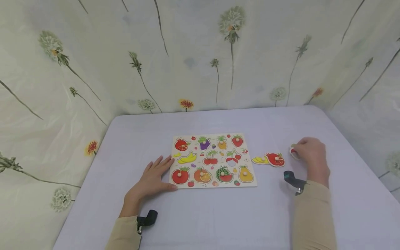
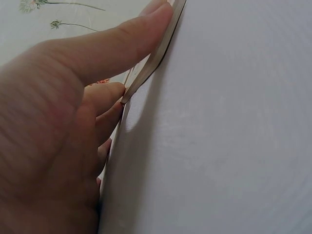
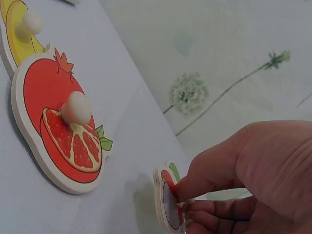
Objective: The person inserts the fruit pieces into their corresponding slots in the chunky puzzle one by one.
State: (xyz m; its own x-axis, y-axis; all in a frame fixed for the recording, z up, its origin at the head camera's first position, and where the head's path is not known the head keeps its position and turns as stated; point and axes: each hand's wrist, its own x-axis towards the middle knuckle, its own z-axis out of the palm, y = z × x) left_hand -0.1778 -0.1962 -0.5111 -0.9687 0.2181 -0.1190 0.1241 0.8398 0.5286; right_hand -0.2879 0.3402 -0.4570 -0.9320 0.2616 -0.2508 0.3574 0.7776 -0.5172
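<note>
On the table lies a wooden fruit puzzle board with several fruit pictures, many bearing small knobs. My left hand rests at the board's left edge, fingers spread and thumb near the lower left corner. In the left wrist view, the thumb touches the board's edge. Right of the board, my right hand pinches a small puzzle piece between thumb and fingers. This piece is tilted on edge and shows red, green and pale lilac; its knob is hidden. Nearby lie a pomegranate piece and a banana piece.
The pomegranate piece overlaps or touches the banana piece's right end. A pale cloth covers the table. Behind the table and along its sides hangs a dandelion-patterned curtain. Each wrist carries a black camera mount.
</note>
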